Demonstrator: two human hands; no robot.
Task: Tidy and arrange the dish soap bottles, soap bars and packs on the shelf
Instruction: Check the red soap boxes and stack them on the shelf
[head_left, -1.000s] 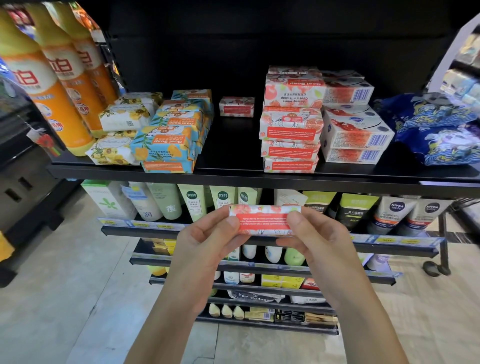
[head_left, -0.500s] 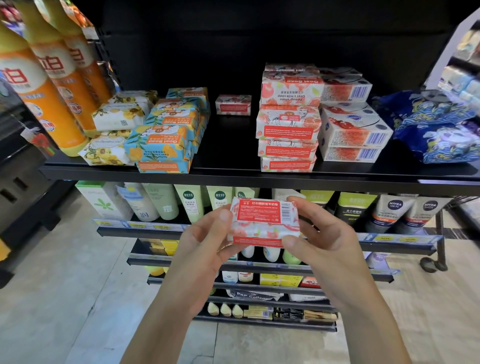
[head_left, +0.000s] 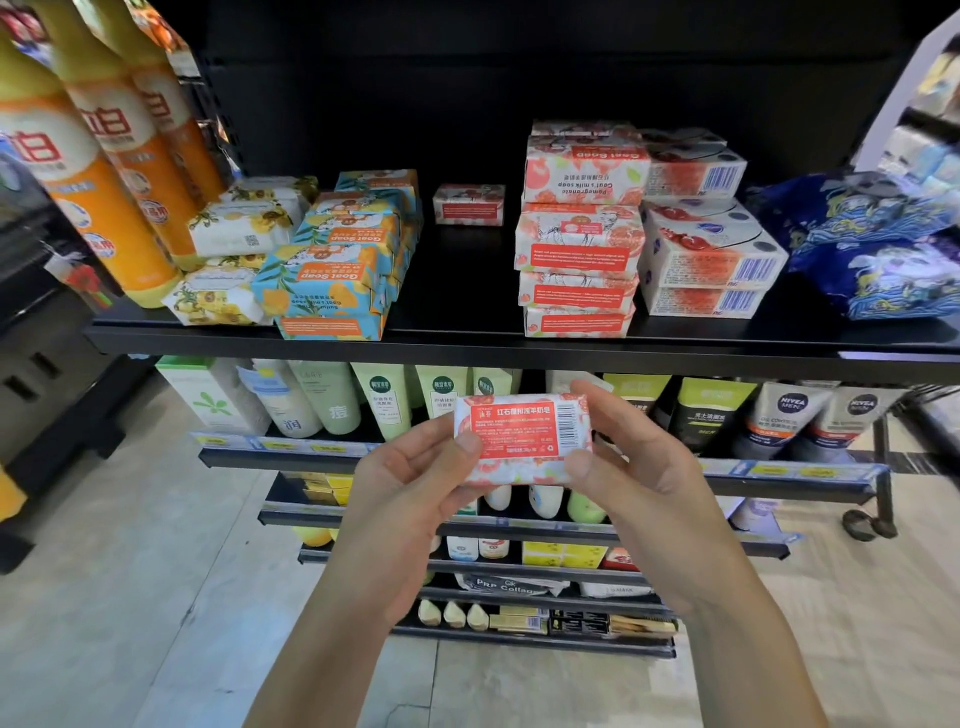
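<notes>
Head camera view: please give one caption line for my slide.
The left hand and right hand hold a red-and-white soap bar below the black shelf of stacked soap packs.

so the pomegranate soap bar (head_left: 522, 439) is held label-up just below the black shelf (head_left: 467, 354), which has orange dish soap bottles (head_left: 104, 171) far left, a blue goat soap stack (head_left: 332, 280) next to them, and red bars (head_left: 579, 244) stacked right

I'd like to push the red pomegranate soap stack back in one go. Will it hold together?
Probably not: the soap stack is several bars high with uneven edges, so top bars may slide. The bars look flat and stiff, so rolling seems unlikely.
</notes>
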